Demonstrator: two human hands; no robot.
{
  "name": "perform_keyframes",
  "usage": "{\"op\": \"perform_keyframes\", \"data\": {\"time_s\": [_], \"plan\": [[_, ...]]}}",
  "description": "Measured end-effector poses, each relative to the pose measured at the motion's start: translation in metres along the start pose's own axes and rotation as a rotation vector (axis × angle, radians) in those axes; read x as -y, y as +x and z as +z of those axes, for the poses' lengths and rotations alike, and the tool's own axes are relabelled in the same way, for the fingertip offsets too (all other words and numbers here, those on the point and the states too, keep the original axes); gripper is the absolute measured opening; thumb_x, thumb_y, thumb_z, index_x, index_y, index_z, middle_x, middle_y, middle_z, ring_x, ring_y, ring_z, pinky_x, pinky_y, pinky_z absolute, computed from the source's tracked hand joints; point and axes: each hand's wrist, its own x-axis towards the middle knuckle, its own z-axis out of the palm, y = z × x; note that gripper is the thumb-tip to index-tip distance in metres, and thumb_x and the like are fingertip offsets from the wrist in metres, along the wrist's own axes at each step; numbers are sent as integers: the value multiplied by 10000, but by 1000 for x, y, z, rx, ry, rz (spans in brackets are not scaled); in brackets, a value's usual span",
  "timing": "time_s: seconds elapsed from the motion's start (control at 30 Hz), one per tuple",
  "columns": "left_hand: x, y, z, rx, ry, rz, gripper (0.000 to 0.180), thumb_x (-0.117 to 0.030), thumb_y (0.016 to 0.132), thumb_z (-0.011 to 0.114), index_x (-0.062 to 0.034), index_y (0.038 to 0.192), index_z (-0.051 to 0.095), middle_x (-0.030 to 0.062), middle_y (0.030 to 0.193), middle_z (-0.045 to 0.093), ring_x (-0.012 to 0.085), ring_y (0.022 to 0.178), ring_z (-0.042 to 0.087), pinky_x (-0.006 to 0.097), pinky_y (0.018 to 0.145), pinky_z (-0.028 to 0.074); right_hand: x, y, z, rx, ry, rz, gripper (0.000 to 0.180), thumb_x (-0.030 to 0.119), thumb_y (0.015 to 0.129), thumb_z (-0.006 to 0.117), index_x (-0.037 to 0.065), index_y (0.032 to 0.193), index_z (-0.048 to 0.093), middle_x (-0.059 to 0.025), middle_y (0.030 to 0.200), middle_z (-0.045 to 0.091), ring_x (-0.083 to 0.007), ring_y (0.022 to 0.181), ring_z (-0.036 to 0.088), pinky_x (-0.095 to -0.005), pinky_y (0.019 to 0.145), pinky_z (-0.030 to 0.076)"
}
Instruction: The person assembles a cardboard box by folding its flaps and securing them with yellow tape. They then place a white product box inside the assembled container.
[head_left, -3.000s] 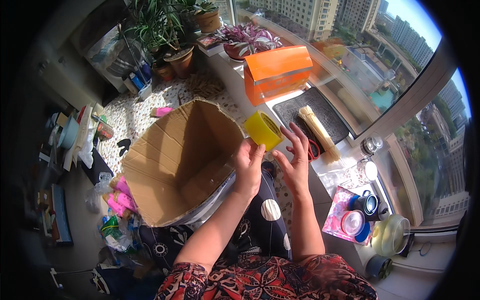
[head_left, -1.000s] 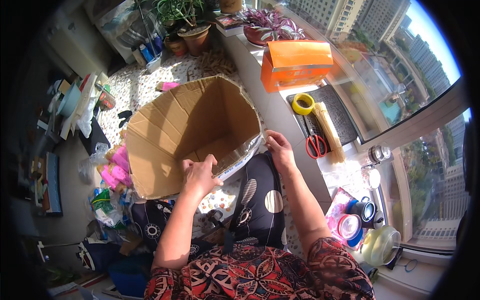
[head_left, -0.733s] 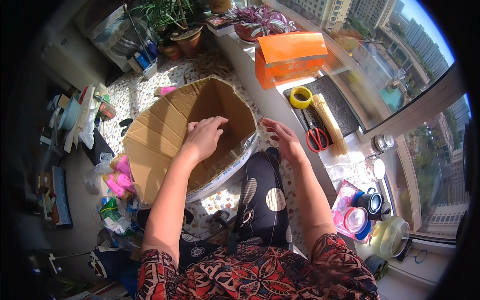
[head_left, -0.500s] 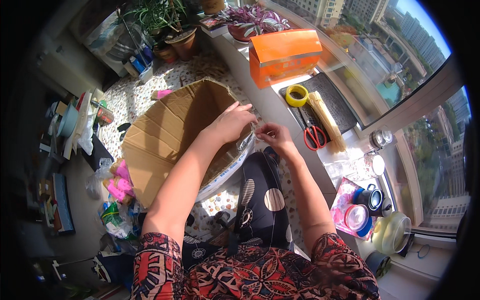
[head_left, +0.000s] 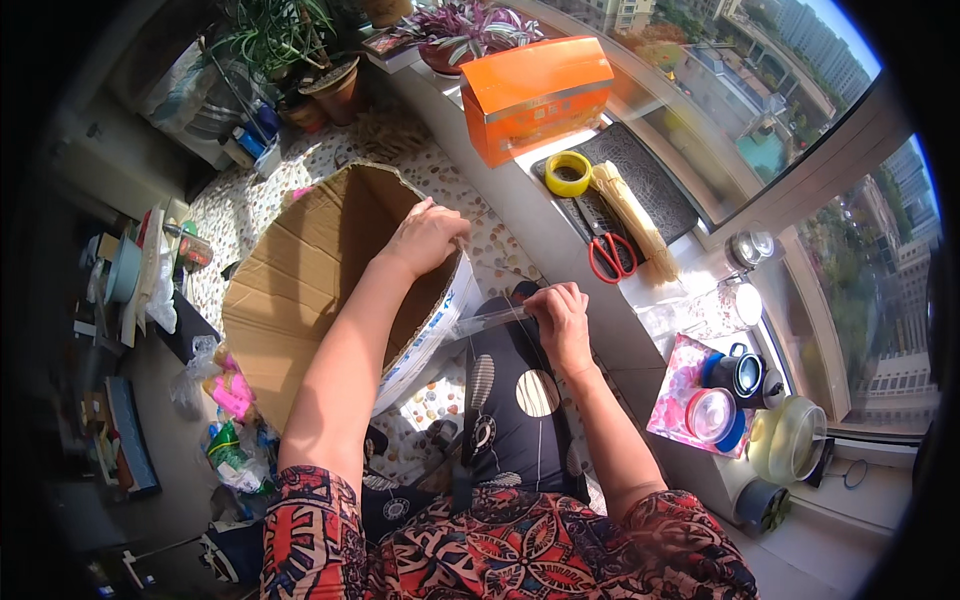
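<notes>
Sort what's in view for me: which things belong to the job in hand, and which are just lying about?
In the job:
cardboard box, left hand at its rim
clear strip, held in the right hand
yellow tape roll and red-handled scissors, probably

Lying about, apparently:
orange box
bundle of thin sticks
purple-leaved plant

The left forearm [head_left: 345, 365] and right forearm [head_left: 618, 422] extend forward, converging. Left hand [head_left: 428, 238] — farther from the body, back uppermost, fingers bent, thumb hidden. Right hand [head_left: 560, 316] — nearer, fingers curled into a tight pinch, wrist slightly bent.
</notes>
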Motion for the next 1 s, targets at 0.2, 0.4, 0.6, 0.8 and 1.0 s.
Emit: {"op": "perform_keyframes", "data": {"time_s": [0.2,0.4,0.6,0.8,1.0], "plan": [[-5,-6,-1,152,-96,70,163,-21,784,734,-132,893,687,34,1043,672,248,1233,590,573,1191,297,-5,40,13,89,104,36,113,22,829,719,108,881,668,-12,893,665,-235,952,597,-384,859,411],[-12,-12,1,91,-163,102,158,11,808,687,-110,909,672,59,969,654,274,1093,638,577,1188,305,-3,75,32,141,129,-46,80,78,847,723,107,889,662,-5,903,665,-233,960,589,-391,894,397],[-17,-10,-7,82,-383,-20,415,89,741,707,-85,1045,484,73,876,678,308,935,664,515,1153,331,0,86,43,143,125,-66,83,95,847,730,118,891,663,4,891,657,-227,968,585,-391,905,383],[-14,-10,-3,77,-376,-27,442,64,779,664,-111,1114,436,57,886,666,299,958,690,570,1190,303,2,88,53,81,123,-96,78,108,852,731,133,895,671,16,890,658,-221,954,586,-388,886,384],[-14,-10,-2,33,-385,-64,435,65,781,654,-100,1111,422,99,918,688,369,998,678,578,1200,299,6,88,63,68,111,-80,88,114,847,738,137,910,681,8,898,657,-235,947,598,-388,853,414]]}}
